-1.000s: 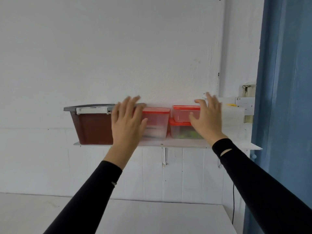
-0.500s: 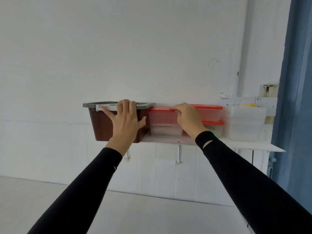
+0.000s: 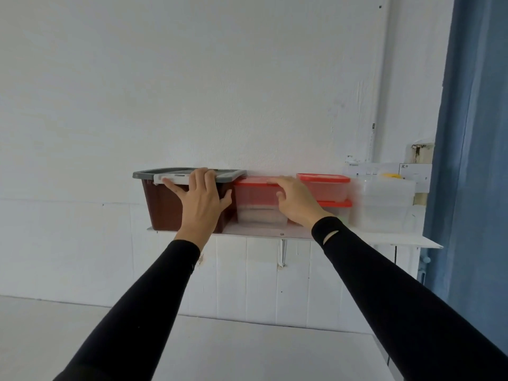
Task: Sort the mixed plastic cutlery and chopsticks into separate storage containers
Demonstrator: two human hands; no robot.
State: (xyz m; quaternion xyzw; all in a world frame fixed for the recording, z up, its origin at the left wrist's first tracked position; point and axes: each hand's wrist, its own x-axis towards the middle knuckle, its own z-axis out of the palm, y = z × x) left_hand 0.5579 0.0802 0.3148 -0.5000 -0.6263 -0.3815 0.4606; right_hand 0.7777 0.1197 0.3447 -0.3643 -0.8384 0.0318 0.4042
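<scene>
Black-sleeved arms reach over a white table point(image 3: 247, 350) to a wall shelf point(image 3: 404, 239). The left hand point(image 3: 202, 206) grips the glossy brown bin point(image 3: 165, 209) at its grey lid's white latch. The right hand point(image 3: 298, 206) clasps the clear red-lidded box point(image 3: 254, 207) just beside it. Beyond stand stacked red-lidded boxes point(image 3: 325, 188), frosted tubs point(image 3: 384, 207) and a blue curtain point(image 3: 472, 160).

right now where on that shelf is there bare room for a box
Bare: the right end of the shelf, between the clear tubs and the curtain, and the table below. Crowded: brown bin, red-lidded box, stacked boxes, tubs side by side.
</scene>
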